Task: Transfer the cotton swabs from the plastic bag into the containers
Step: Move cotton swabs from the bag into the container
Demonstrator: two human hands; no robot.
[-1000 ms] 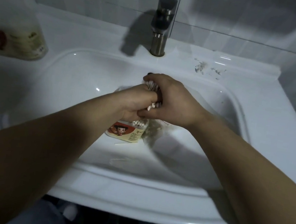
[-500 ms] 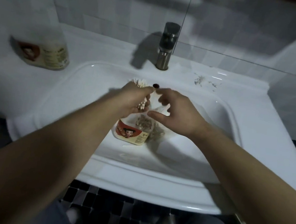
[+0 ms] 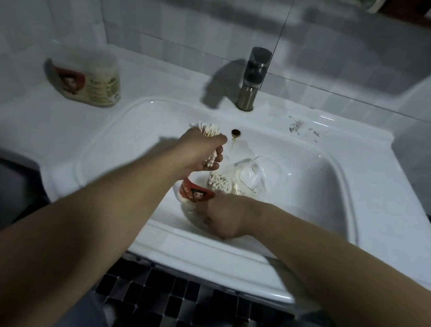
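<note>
While your right hand (image 3: 222, 216) sits low against the labelled container (image 3: 196, 192), the fill turns on lining the bundle in your left hand (image 3: 199, 150) up with it.
Right fingers are tucked under the hand, so I can't tell if they grip. The container is just below your left fingers, which are curled tight round the cotton swabs (image 3: 205, 129). Bundle axis runs steeply through the fist, lower ends aimed at the container. Plastic bag (image 3: 255, 176) lies just right of those fingers. Second container (image 3: 88, 78) is well apart, far left on the counter (image 3: 36, 118).
</note>
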